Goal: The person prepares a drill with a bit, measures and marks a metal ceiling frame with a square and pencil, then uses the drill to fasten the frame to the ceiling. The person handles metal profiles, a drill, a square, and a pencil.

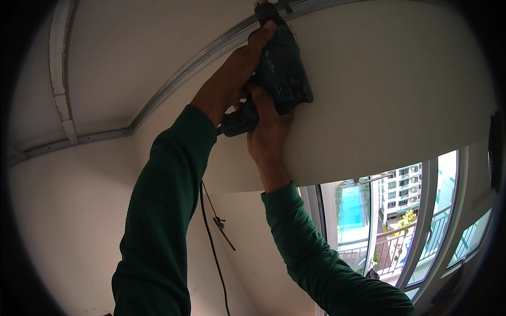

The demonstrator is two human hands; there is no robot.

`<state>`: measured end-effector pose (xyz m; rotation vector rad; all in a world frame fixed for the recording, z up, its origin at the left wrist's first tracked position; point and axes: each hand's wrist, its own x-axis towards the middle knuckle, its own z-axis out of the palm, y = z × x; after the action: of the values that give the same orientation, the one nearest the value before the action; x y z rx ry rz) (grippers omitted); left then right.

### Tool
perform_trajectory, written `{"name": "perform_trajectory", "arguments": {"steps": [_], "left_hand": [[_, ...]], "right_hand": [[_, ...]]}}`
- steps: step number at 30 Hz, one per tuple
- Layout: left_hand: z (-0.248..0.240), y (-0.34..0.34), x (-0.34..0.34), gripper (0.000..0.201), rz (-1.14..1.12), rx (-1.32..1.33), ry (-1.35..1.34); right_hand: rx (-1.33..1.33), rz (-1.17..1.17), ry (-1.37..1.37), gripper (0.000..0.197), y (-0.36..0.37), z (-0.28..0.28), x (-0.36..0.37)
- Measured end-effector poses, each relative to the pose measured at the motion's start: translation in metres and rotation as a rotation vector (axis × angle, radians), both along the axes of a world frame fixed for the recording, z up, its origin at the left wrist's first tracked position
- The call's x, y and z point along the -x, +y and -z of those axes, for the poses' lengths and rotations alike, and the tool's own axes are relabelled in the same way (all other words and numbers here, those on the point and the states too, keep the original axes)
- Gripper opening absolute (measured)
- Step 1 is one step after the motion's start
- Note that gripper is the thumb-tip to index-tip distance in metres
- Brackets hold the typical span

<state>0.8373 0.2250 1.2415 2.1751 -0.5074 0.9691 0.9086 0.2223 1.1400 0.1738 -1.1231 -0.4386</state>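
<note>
A dark teal power drill (287,68) is raised overhead against the wall, its chuck (261,4) pointing up at the metal channel along the ceiling line. My left hand (237,68) is closed on the drill's front part, thumb lying near the chuck. Lower down, my right hand (270,124) wraps round the drill by its handle (240,120), which sticks out to the left. Some fingers of both hands are hidden behind the tool. The tip of the drill is cut off by the top of the picture.
A metal channel (182,73) curves along the top of the walls. At the upper left a pale strip (60,79) crosses the ceiling. A black cord (211,242) hangs below, beside a short dark rod on a string (224,231). Glazed windows (369,231) stand at the lower right.
</note>
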Motion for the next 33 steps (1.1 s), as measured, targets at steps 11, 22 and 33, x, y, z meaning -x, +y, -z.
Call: {"name": "perform_trajectory", "arguments": {"steps": [11,22,33], "left_hand": [[-0.009,0.013,-0.016,0.122,0.116,-0.034,-0.030],[-0.002,0.002,-0.003,0.115,0.057,-0.011,-0.004],[-0.016,0.013,-0.028,0.106,0.267,-0.039,-0.048]], "right_hand": [[-0.012,0.011,-0.003,0.033,0.002,-0.001,-0.001],[-0.031,-0.007,-0.009,0.029,0.001,-0.002,-0.002],[0.060,0.067,0.037,0.010,-0.002,-0.002,-0.006]]}}
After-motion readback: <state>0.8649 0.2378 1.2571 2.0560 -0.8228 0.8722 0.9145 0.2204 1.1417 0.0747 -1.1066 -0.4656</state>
